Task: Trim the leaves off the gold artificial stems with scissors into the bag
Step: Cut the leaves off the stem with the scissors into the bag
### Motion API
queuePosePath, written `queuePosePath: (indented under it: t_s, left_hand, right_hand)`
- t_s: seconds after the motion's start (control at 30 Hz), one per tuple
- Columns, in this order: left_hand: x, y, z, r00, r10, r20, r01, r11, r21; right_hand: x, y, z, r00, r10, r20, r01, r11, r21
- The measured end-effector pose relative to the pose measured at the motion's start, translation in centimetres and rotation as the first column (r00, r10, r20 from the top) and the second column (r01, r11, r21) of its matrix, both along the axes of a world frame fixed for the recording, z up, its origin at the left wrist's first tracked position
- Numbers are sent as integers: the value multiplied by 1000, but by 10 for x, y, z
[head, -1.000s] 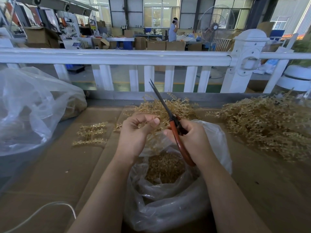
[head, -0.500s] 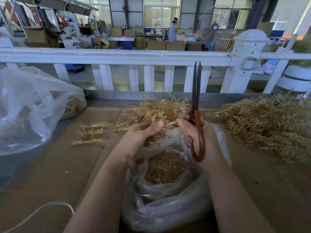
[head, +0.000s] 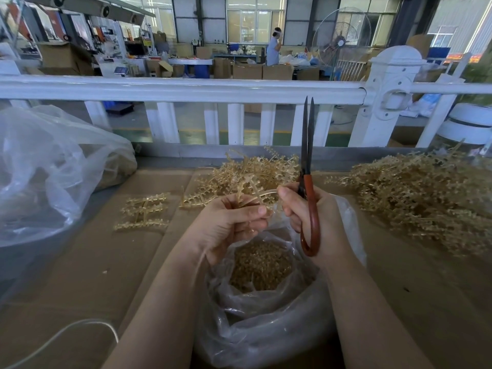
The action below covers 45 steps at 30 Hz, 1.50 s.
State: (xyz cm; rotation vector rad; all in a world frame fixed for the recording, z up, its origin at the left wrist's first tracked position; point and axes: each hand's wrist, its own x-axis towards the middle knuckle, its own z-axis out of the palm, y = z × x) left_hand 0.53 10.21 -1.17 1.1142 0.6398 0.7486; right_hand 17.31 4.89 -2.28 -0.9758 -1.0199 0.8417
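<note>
Stems (head: pixel 415 198) mostly untrimmed; bag (head: pixel 266 315) part-filled; my left hand (head: pixel 229 225) pinches one stem, right hand (head: pixel 314 217) grips nearly closed scissors (head: pixel 307 166)

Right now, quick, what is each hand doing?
Left hand: closed, pinching a gold stem over the bag.
Right hand: closed round the scissors, blades nearly shut and pointing up; its fingertips also touch the stem.

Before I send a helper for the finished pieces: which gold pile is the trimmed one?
Start at the big clear bag on the table's left. Just right of it, on the brown cardboard, lies the small flat group of trimmed stems: neat and side by side, unlike the tangled heaps behind.
</note>
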Motion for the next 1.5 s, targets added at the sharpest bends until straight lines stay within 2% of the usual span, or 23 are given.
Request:
queuePosePath:
  t_s: [0.1, 0.23, 0.37, 0.47, 0.57, 0.83, 1.03, 1.2, 1.5]
  left_hand:
    - [0, 2, 0, 991, 122, 61, -121, 993, -6]
    - [3, 3, 0, 952, 273, 136, -282, 958, 46]
    - [6, 3, -1, 931, 346, 115, -364, 905, 221]
    - [8, 3, -3, 937, 334, 99, -349, 891, 290]
    - [8, 2, -3, 949, 298, 104, -316, 902, 295]
    - [7, -1, 0, 964, 226, 140, -241, 965, 106]
    - [6, -3, 0, 989, 142, 43, -139, 989, -55]
    - [5, -3, 0, 988, 157, 14, -156, 987, -26]
    - [9, -2, -4, 979, 178, 98, -180, 984, 14]
  right_hand:
    - [0, 1, -1, 999, -49, 14, 50, 998, -30]
    - [0, 2, -3, 981, -145, 128, 154, 986, -65]
    - [-4, 0, 4, 978, -28, 206, 52, 992, -113]
    - [-10, 0, 6, 965, 12, 264, 27, 989, -144]
    - [-9, 3, 4, 973, -15, 232, 56, 983, -173]
    - [-9, 5, 4, 967, -3, 256, 50, 983, -175]
    - [-8, 3, 3, 945, -7, 327, 49, 992, -120]
    - [-8, 4, 2, 936, -27, 351, 72, 991, -116]
    - [-8, 9, -2, 932, -118, 344, 157, 984, -86]
